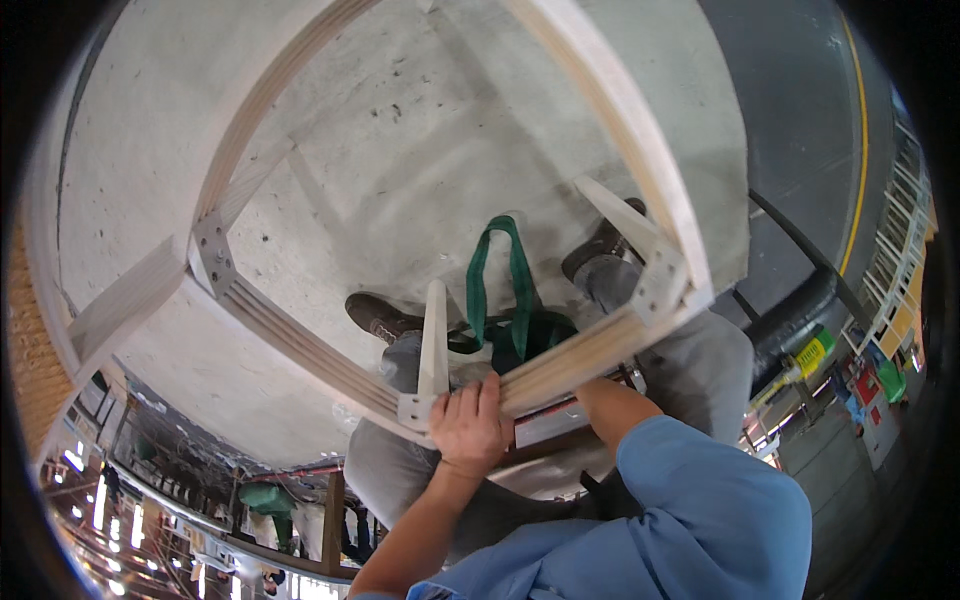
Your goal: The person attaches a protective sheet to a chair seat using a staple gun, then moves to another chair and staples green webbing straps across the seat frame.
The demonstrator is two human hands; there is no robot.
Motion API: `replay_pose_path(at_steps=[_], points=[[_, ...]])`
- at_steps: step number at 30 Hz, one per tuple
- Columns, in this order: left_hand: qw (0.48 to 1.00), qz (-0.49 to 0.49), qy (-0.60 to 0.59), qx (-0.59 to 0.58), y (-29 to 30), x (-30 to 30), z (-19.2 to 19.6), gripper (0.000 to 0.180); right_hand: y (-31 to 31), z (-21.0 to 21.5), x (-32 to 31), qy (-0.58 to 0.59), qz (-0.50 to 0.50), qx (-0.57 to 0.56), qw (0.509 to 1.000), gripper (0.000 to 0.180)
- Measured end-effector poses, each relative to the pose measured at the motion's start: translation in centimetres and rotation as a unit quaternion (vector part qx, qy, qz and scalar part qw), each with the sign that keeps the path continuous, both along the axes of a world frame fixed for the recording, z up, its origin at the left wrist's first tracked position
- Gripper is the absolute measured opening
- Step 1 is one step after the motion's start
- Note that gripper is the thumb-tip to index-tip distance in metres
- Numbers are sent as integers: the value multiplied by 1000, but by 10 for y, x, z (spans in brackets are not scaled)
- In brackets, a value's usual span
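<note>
A pale wooden frame [575,368] with layered edges spans the view above my knees. My left hand [468,428] is closed over its near rail, the fingers curled across the top, beside a grey corner bracket [412,411] with holes. From that bracket a tapered wooden piece [434,335] stands out. My right forearm [608,408] passes beneath the near rail; the rail hides the right hand, so its grip cannot be made out. Drilled brackets also sit at the left corner [212,255] and the right corner [660,286].
Between my shoes lies a dark bag [535,335] with a green strap loop [510,250]. A wooden bar [130,300] runs from the frame's left corner toward a woven-looking tan surface [35,340]. A black padded arm [795,325] and a yellow-green bottle [812,352] are at right.
</note>
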State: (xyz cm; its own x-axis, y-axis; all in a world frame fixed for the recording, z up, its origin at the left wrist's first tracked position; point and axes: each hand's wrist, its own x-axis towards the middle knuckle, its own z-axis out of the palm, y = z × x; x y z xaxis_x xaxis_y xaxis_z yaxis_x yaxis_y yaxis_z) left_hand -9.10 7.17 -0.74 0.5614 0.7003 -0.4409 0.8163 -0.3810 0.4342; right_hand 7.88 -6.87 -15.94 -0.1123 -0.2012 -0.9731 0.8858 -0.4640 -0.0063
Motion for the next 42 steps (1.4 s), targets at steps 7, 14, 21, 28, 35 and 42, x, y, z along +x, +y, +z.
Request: replay_pose_path(at_steps=[7, 14, 21, 28, 35, 42], points=[[999, -1, -17, 29, -9, -11, -1, 64, 28, -38, -14, 48, 28, 131, 990, 46], [998, 4, -30, 61, -26, -15, 8, 52, 63, 80, -8, 214, 162, 272, 924, 47], [994, 10, -2, 113, -41, -15, 10, 34, 81, 286, 71, 128, -144, 552, 812, 21], [993, 26, 12, 116, -62, 14, 25, 37, 32, 417, 92, 170, -458, 681, 545, 21], [969, 56, -222, 97, -119, 34, 35, 83, 6, 472, 70, 236, -454, 740, 436, 25], [923, 173, -340, -39, -132, 52, 89, 46, 34, 492, 56, 212, -481, 791, 315, 24]])
